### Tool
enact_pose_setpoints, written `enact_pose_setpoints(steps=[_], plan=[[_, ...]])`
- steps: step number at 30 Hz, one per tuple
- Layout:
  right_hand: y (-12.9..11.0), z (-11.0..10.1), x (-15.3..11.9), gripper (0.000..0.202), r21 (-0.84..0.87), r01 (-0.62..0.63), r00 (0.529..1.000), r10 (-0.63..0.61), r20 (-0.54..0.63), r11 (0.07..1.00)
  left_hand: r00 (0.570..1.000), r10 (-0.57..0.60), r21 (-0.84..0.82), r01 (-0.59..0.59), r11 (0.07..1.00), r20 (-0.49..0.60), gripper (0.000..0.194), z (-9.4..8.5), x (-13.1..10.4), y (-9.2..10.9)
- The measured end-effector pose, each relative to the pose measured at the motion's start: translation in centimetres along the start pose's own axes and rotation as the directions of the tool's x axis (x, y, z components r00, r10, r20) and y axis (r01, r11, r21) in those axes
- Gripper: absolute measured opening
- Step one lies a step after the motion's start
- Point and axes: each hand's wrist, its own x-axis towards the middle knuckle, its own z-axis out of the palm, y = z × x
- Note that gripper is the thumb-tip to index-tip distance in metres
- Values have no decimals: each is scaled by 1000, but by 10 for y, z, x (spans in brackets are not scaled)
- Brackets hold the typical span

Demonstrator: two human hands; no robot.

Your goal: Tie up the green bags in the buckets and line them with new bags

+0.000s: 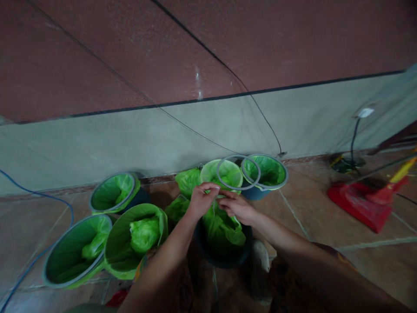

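Over a dark bin between my feet, my left hand and my right hand come together, fingers closed in a pinch. Thin pale drawstring hangs between them, from the green plastic bag whose gathered top is just below. The lower part of this bag sits down inside the bin. Behind my hands, a loose grey ring leans across two bins lined in green. The exact hold of each fingertip is small and partly hidden.
Several lined bins stand left, including a grey-rimmed bin and one with a bunched bag. Tied green bags lie near the wall. A red dustpan is right; a blue cable crosses the floor left.
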Motion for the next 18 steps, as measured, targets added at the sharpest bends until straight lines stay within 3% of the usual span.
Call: enact_pose_setpoints(steps=[3, 7, 9, 11, 14, 16, 18], plan=[[3, 7, 5, 27, -80, -43, 995, 50, 89, 996, 986, -158, -161, 166, 973, 58, 21, 7, 7, -11], [-12, -6, 15, 39, -6, -15, 1000, 15, 25, 1000, 917, -308, -401, 389, 829, 252, 40, 18, 6, -22], [-23, -20, 19, 42, 54, 29, 999, -28, -15, 998, 866, -324, -406, 471, 783, 381, 52, 24, 1, -28], [-31, -36, 22, 42, 98, 61, 995, -53, -90, 993, 850, -301, -314, 455, 833, 433, 51, 29, -4, -33], [-35, -54, 22, 43, 144, 107, 965, -68, -252, 984, 886, -270, -186, 358, 915, 378, 34, 34, -10, -40], [-35, -58, 20, 43, 145, 144, 929, -83, -360, 979, 899, -330, -215, 396, 893, 287, 29, 37, -12, -43], [-35, -52, 15, 42, 130, 185, 903, -116, -413, 974, 887, -423, -290, 461, 839, 186, 26, 41, -12, -45]])
